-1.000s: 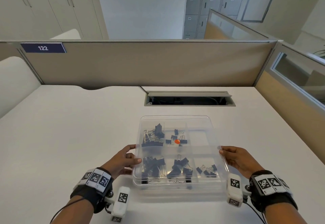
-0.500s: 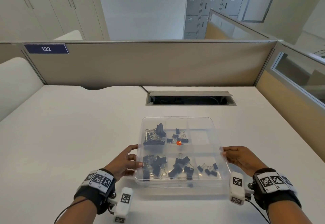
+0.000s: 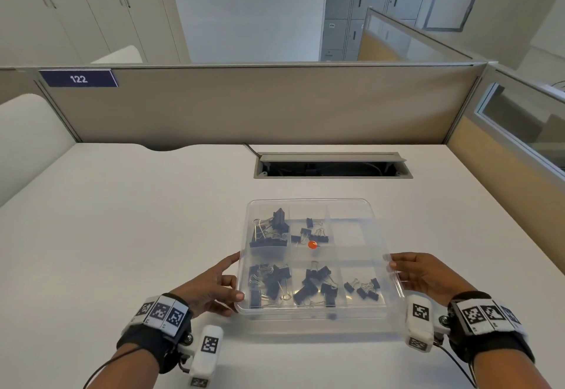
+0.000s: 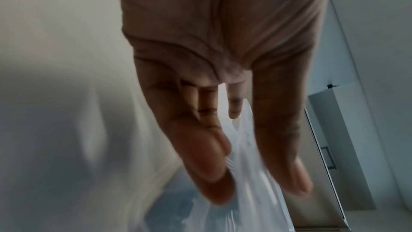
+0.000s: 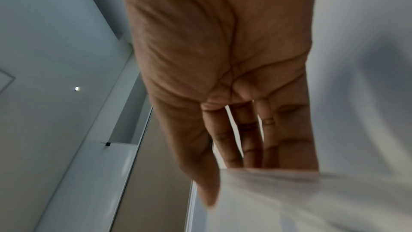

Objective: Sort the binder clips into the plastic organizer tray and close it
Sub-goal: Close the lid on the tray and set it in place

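We hold the clear plastic organizer tray (image 3: 318,312) by its side edges near the front of the white counter (image 3: 122,235). Left hand (image 3: 211,287) pinches the left rim, thumb over fingers (image 4: 207,170); right hand (image 3: 425,275) pinches the right. Black binder clips (image 3: 272,284) fill five compartments. Bare counter surrounds it; its long axis runs left-right.

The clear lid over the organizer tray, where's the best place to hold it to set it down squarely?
Hold the clear lid by its two side edges, left hand from the left and right hand from the right. It is wide, flat and thin, so opposite edges probably keep it level over the organizer tray.
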`<state>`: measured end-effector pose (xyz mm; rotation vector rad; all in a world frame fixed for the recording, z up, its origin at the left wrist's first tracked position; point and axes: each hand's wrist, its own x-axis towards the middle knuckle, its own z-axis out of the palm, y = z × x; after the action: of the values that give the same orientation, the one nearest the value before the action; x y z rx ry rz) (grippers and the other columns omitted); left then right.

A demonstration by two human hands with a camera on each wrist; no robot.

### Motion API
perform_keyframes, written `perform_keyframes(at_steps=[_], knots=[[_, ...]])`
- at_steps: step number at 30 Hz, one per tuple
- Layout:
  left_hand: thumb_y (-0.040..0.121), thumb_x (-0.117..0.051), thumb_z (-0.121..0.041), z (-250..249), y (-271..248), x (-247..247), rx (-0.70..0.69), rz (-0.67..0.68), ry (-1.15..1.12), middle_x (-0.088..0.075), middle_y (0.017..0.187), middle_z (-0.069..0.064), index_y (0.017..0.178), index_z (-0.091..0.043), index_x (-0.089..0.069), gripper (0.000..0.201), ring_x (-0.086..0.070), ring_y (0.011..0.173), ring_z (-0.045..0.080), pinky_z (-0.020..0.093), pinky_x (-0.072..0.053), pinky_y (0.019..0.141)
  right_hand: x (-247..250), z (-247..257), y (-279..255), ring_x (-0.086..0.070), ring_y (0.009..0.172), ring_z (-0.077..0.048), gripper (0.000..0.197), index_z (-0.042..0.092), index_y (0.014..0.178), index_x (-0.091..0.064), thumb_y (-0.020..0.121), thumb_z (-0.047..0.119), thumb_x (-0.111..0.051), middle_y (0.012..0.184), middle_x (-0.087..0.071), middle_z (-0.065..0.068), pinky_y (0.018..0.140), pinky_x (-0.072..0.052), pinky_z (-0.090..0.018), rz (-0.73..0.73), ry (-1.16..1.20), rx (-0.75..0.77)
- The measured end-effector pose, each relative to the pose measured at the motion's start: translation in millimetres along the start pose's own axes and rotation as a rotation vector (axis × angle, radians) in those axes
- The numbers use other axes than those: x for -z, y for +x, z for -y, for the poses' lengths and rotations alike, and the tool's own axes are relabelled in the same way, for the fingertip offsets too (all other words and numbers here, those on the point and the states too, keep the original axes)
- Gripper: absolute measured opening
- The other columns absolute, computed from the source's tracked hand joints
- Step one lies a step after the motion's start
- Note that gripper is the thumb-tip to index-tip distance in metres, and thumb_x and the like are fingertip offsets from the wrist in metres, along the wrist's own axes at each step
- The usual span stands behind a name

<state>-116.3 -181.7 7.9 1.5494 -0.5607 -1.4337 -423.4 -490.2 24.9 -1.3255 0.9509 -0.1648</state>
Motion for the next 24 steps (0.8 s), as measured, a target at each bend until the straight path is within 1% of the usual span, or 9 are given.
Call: perform_keyframes(at_steps=[3,9,12,14,16,18,21,23,24], knots=[[0.061,-0.08,-0.004,2,0,-1,-0.012,0.014,-0.04,-0.048,0.099,0.016,0.134,-0.042,-0.036,0.093,-0.06,0.07,0.022,0.028,-0.056,0.053,1,-2,2,-0.07,0.065,-0.015,0.021,0.005,0.098,-0.067,0.081,-0.006,-0.06,0.073,-0.075,-0.005,0.057,-0.058,-0.023,0.008,-0.025,-0.023],[0.057,-0.083,-0.002,9,4,-1,-0.01,0.047,-0.132,-0.057,0.098,0.017,0.128,-0.047,-0.04,0.094,-0.06,0.065,0.02,0.027,-0.053,0.05,1,-7,5,-0.07,0.058,-0.013,0.023,0.005,0.097,-0.064,0.082,-0.011,-0.056,0.067,-0.075,-0.005,0.049,-0.056,-0.022,0.018,-0.014,-0.047],[0.066,-0.076,0.0,7,6,0,0.0,0.043,-0.077,-0.058,0.1,0.017,0.126,-0.05,-0.04,0.085,-0.06,0.067,0.021,0.028,-0.053,0.051,3,-4,4,-0.069,0.059,-0.015,0.024,0.006,0.098,-0.063,0.082,-0.011,-0.057,0.069,-0.074,-0.006,0.05,-0.056,-0.022,0.027,-0.051,-0.044],[0.068,-0.076,-0.006,5,7,3,0.006,0.031,-0.061,-0.06,0.093,0.013,0.124,-0.049,-0.042,0.078,-0.058,0.065,0.019,0.027,-0.052,0.051,4,3,4,-0.068,0.059,-0.018,0.028,0.007,0.103,-0.062,0.08,-0.009,-0.061,0.072,-0.071,-0.01,0.051,-0.056,-0.024,0.053,-0.107,-0.057],[0.067,-0.08,-0.022,-3,12,9,-0.005,-0.028,-0.087,-0.06,0.079,0.007,0.126,-0.037,-0.047,0.069,-0.055,0.06,0.015,0.025,-0.049,0.051,6,17,8,-0.067,0.061,-0.021,0.028,0.008,0.105,-0.061,0.079,-0.003,-0.065,0.08,-0.069,-0.014,0.054,-0.057,-0.028,0.075,-0.149,-0.083],[0.076,-0.07,-0.033,-16,21,17,-0.024,-0.117,-0.112,-0.061,0.073,0.003,0.125,-0.019,-0.051,0.053,-0.058,0.059,0.014,0.023,-0.047,0.052,6,32,16,-0.067,0.071,-0.025,0.021,0.007,0.104,-0.061,0.083,0.009,-0.063,0.092,-0.069,-0.016,0.063,-0.056,-0.032,0.059,-0.173,-0.078],[0.091,-0.052,-0.026,-38,38,26,-0.048,-0.222,-0.134,-0.06,0.078,0.004,0.123,-0.012,-0.053,0.035,-0.061,0.066,0.017,0.025,-0.054,0.059,2,50,36,-0.064,0.08,-0.027,0.016,0.005,0.103,-0.061,0.09,0.01,-0.055,0.096,-0.066,-0.013,0.066,-0.055,-0.03,-0.012,-0.121,-0.054],[0.09,-0.054,-0.017,-49,50,27,-0.033,-0.22,-0.099,-0.061,0.083,0.006,0.123,-0.013,-0.053,0.033,-0.061,0.072,0.019,0.029,-0.056,0.064,-2,57,49,-0.063,0.079,-0.028,0.017,0.003,0.106,-0.059,0.091,0.003,-0.051,0.096,-0.065,-0.014,0.064,-0.055,-0.029,-0.036,-0.126,-0.072],[0.089,-0.056,-0.012,-53,54,26,-0.02,-0.212,-0.063,-0.062,0.086,0.007,0.122,-0.013,-0.052,0.034,-0.061,0.073,0.02,0.03,-0.056,0.065,-4,58,56,-0.063,0.081,-0.03,0.02,0.002,0.109,-0.058,0.091,0.0,-0.05,0.099,-0.065,-0.015,0.068,-0.055,-0.032,-0.041,-0.148,-0.086]])
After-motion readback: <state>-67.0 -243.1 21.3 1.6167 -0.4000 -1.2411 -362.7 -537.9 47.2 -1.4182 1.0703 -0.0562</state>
